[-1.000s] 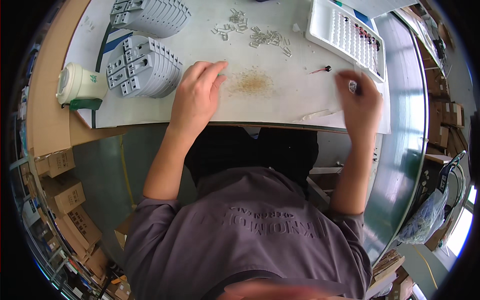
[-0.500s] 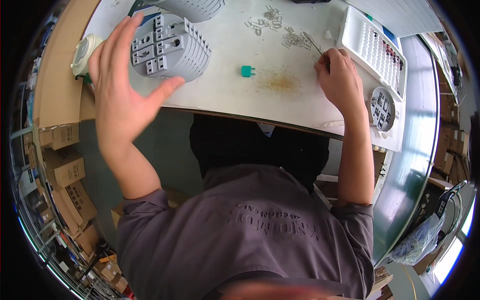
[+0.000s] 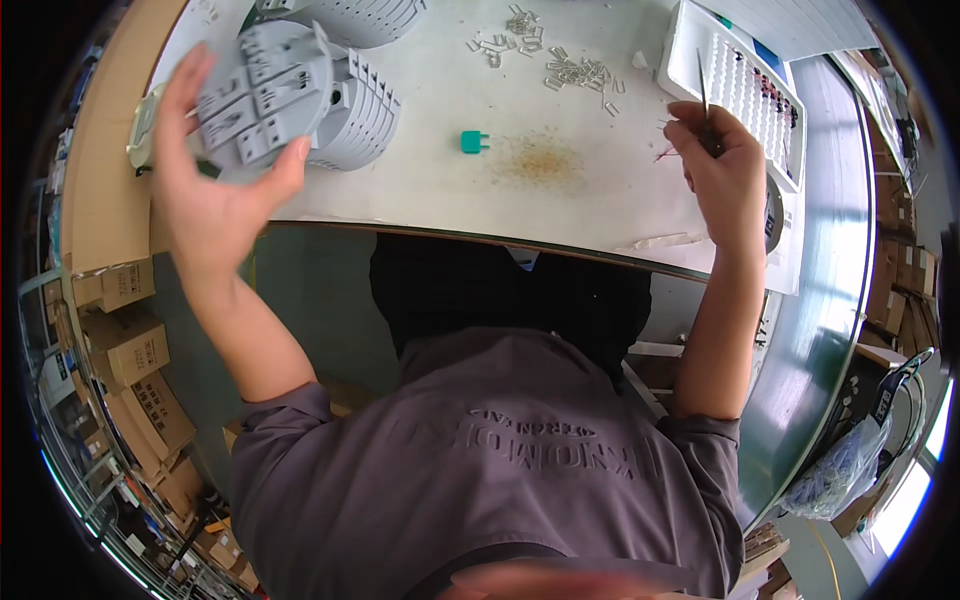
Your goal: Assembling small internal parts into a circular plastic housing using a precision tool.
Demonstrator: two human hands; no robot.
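Blur softens the left hand (image 3: 212, 208); beyond the right hand (image 3: 724, 165), a window (image 3: 905, 508) glares where fisheye edges bend.

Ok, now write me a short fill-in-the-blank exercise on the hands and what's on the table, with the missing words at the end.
1. The round disc in the left hand is ____ in colour.
2. The right hand holds a thin tool that sticks out ____ the person's body.
3. The small two-pronged block is coloured ____.
4. That block lies to the ____ of the brownish specks.

Missing words: grey; away from; green; left.
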